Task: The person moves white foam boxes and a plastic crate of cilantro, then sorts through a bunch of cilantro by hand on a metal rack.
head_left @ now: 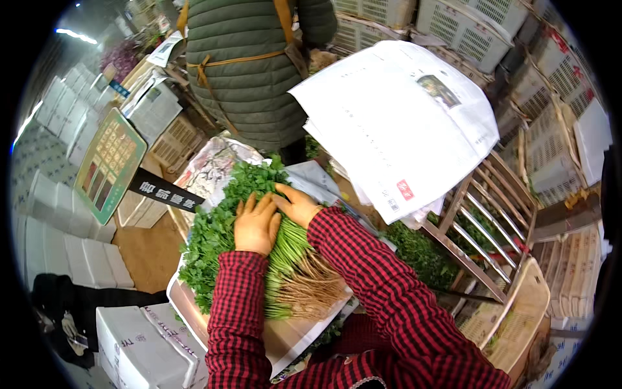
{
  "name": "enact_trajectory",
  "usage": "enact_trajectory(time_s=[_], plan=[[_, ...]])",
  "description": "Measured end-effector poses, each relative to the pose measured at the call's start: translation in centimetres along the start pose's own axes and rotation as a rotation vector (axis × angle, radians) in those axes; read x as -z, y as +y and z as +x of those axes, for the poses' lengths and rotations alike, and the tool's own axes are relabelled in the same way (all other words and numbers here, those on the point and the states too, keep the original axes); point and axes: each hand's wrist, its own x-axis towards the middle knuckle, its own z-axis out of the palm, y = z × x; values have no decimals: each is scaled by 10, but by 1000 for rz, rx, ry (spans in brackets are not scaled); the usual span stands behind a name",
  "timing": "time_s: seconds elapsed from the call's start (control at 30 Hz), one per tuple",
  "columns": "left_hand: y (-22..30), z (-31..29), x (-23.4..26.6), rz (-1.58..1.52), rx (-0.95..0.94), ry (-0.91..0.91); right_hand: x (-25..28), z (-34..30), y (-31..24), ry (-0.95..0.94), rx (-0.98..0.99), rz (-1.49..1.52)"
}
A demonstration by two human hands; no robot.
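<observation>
Your left hand [256,225] and right hand [298,204] lie flat, fingers spread, pressing the herb bunch [259,253] on the tray [194,314]. The bunch is gathered, roots aligned toward you; it appears still unwrapped, with newspaper [395,123] just beyond.

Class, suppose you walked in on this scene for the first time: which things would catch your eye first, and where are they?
Dead centre, the left hand and right hand press flat on a big bunch of leafy green herbs, pale roots toward the wearer, lying on a metal tray. Upper right, a stack of newspapers sits on a wooden rack. A person in a green quilted jacket stands behind.
</observation>
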Motion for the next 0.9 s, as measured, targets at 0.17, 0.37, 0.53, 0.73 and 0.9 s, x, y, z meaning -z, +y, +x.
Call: enact_trajectory(time_s=[0.17, 0.37, 0.53, 0.73, 0.9], plan=[[11, 4, 8, -100, 43, -69, 38, -103, -35, 160, 127, -340], [13, 11, 5, 75, -41, -159, 42, -157, -5, -1, 39, -441], [12, 24, 27, 319, -1, -448, 94, -241, -3, 204, 212, -261], [94, 37, 84, 563, -180, 137, 190, -491, 23, 426, -86, -89], [338, 29, 48, -224, -636, 39, 210, -671, 96, 1479, -413, 195]])
